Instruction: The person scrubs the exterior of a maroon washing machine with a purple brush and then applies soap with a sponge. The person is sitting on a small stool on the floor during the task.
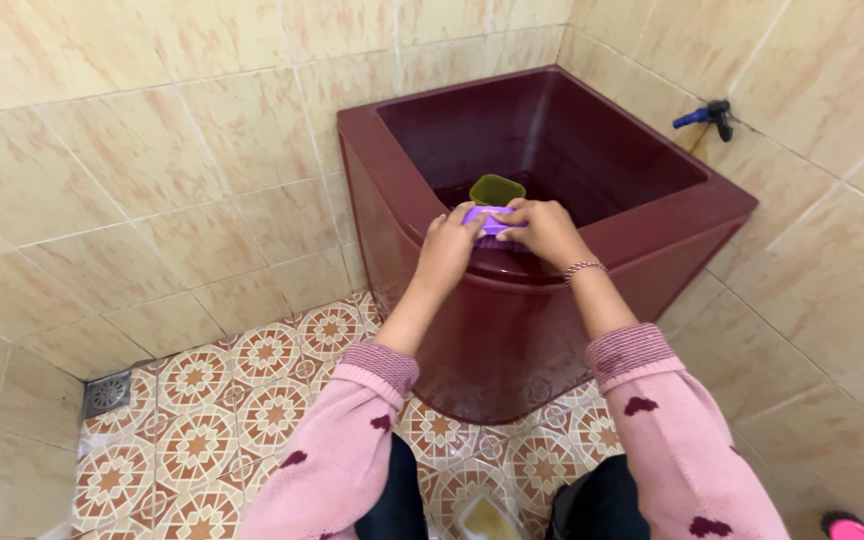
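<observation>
On the tub rim, both hands, left and right, clasp a mostly hidden purple brush

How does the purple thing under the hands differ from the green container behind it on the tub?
The purple object lies low and flat on the front rim of the maroon tub, while the olive-green container stands upright just behind it. Both the left hand and the right hand press on the purple object; neither touches the green container. The purple one is mostly covered, the green one shows plainly. Both sit at the tub's front edge.
</observation>
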